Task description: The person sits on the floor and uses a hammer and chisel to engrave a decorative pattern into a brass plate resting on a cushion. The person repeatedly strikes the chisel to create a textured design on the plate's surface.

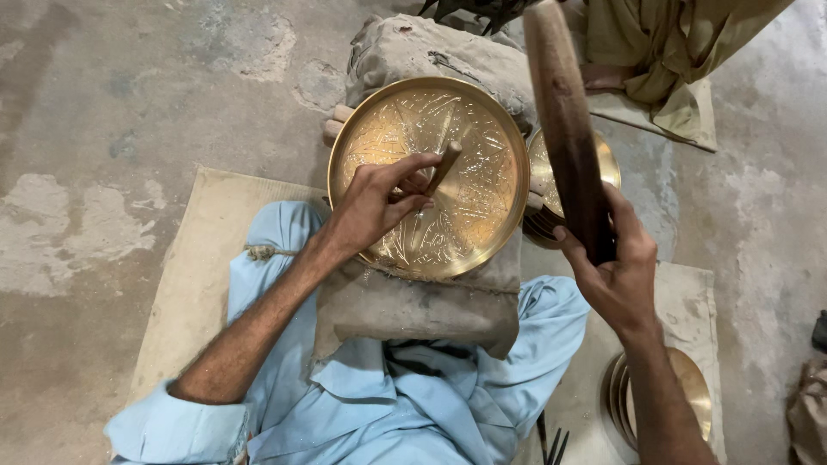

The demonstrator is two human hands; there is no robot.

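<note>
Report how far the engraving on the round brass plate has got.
Done: cut lines already cover much of the brass plate, which lies on a grey padded cushion.
In hand: the left hand sets a chisel near the plate's middle; the right hand holds a dark wooden striker raised.
Left: the rim band looks plain; more brass plates wait stacked at the right.

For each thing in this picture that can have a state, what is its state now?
Brass plate: tilted on a cloth pad, engraved face up.
Chisel: tip on the plate, held in the left hand.
Wooden mallet: raised, gripped by the right hand.
Stack of plates: on the mat, untouched.
</note>
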